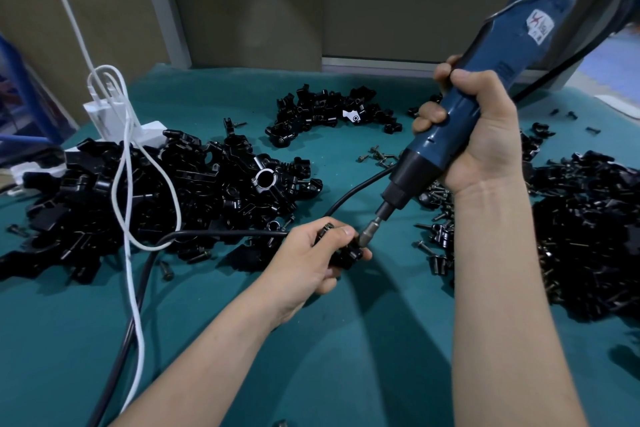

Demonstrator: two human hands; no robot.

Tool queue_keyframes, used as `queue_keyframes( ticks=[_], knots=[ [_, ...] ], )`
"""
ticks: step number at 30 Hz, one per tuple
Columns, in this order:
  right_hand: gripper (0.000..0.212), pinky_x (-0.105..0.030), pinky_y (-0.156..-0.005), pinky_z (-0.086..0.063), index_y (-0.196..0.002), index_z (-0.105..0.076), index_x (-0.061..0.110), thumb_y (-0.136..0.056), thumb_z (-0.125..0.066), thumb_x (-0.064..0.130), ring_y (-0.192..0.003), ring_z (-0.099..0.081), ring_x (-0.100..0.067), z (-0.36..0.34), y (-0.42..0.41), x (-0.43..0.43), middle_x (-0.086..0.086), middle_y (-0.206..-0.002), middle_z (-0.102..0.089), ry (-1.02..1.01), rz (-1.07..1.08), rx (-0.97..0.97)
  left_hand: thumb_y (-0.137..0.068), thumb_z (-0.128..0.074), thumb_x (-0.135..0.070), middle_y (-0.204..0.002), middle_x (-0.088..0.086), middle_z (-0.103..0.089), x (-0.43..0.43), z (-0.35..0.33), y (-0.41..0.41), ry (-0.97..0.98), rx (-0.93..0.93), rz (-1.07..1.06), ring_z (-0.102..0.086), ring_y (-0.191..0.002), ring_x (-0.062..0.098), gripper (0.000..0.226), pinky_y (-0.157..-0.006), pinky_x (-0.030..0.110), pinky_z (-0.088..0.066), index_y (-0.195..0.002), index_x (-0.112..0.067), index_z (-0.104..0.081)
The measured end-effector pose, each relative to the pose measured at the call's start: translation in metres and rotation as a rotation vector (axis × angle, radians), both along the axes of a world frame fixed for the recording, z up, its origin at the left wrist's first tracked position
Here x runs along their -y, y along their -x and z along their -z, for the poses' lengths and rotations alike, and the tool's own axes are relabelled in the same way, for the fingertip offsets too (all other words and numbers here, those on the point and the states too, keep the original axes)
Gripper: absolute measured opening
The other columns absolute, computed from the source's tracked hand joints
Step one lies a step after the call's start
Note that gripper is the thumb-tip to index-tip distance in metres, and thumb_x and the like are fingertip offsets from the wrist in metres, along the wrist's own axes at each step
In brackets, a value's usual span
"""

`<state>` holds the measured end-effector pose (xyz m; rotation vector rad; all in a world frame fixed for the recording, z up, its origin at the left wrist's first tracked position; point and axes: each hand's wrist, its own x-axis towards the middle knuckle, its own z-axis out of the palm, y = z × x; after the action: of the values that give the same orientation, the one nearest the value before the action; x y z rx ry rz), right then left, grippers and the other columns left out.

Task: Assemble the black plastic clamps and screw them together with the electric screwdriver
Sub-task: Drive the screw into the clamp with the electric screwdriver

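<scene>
left hand [308, 253] and right hand [481, 135] both bare, forearms [502, 305] bare up to the frame edge. short nails [347, 231]. crease lines across right wrist [485, 191].

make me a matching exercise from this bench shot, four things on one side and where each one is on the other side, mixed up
Things
1. electric screwdriver
2. black clamp
3. white cable
4. loose screws

Places
a. pinched in the left hand, under the bit
b. scattered on the green mat, mid-table
c. gripped in the right hand, tilted
d. draped over the left pile of black parts

Pairs: 1-c, 2-a, 3-d, 4-b
</scene>
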<state>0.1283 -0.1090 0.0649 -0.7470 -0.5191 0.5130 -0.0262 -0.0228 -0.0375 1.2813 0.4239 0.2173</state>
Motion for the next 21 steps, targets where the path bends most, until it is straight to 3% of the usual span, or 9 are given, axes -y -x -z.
queue_keyframes(
  ticks=[21],
  knots=[
    [0.007,-0.022,-0.050,-0.041,-0.089,-0.050,0.014,-0.086,-0.049,0.008,-0.047,-0.043,-0.007,0.0037,-0.0009,-0.0034,0.006,-0.078,-0.060,-0.011,-0.011,-0.018,-0.098,-0.044,-0.014,-0.069,0.007,-0.069,-0.0004,-0.0028,0.0018,0.022,-0.021,0.001,-0.024,-0.046,0.009,0.019,-0.037,0.013,-0.019,-0.084,-0.009,-0.056]
  ],
)
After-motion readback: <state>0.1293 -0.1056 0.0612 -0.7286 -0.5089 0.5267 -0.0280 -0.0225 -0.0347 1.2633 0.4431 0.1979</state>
